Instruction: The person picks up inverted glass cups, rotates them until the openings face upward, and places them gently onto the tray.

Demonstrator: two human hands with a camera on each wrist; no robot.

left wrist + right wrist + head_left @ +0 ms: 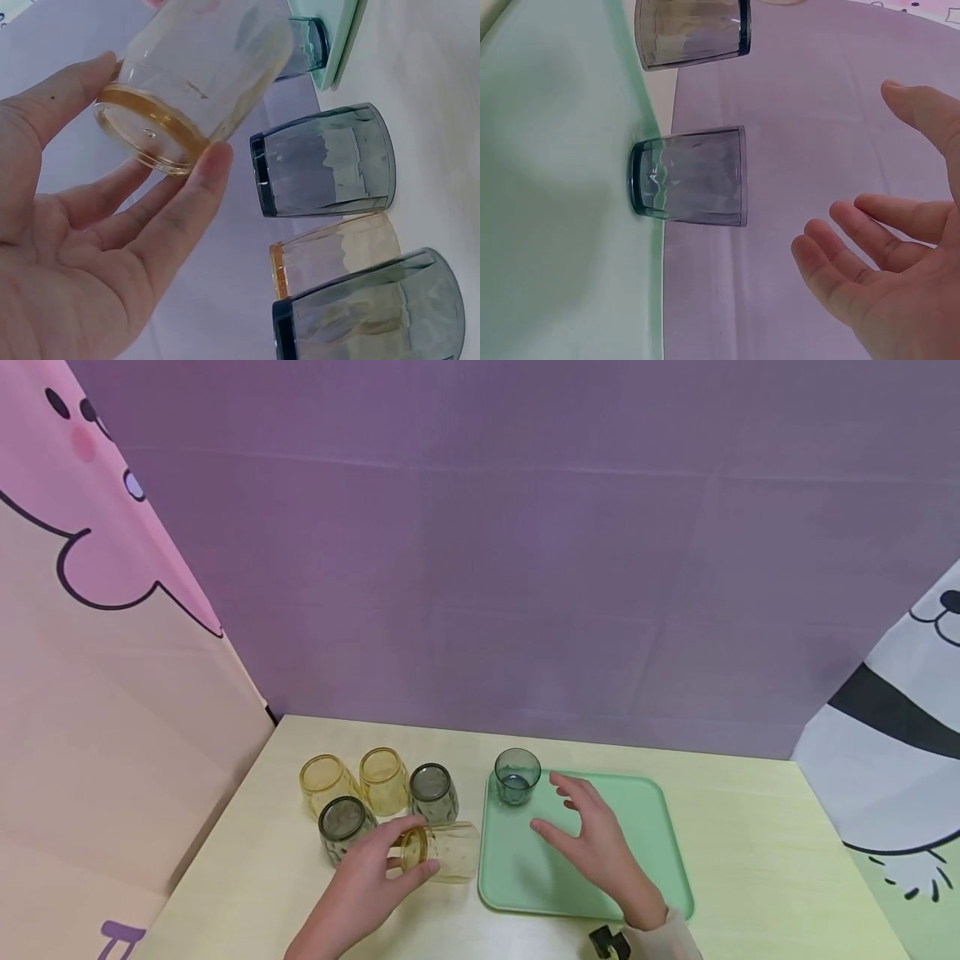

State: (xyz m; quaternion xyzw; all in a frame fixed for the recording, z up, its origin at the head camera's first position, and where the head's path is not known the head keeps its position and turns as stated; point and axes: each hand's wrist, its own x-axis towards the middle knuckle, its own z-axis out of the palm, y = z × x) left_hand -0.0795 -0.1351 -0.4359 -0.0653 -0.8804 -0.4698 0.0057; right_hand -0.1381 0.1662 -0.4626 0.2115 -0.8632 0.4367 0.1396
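My left hand (375,872) pinches a yellow glass (453,852) by its base between thumb and fingers. The glass lies tilted on its side in the air, its mouth toward the tray, as the left wrist view also shows. My right hand (596,843) hovers over the green tray (600,893), thumb and fingers apart, holding nothing. At the tray's back left corner stands an upright grey-blue glass (517,777), apart from the right hand. Beside my left hand are an upside-down dark grey glass (347,827) and another dark grey glass (435,795), also upside down.
Two yellow glasses stand upside down at the back left, the outer one (327,783) and the inner one (385,782). A purple cloth (525,568) hangs behind the pale table (765,843). A small black object (609,942) shows by the right wrist.
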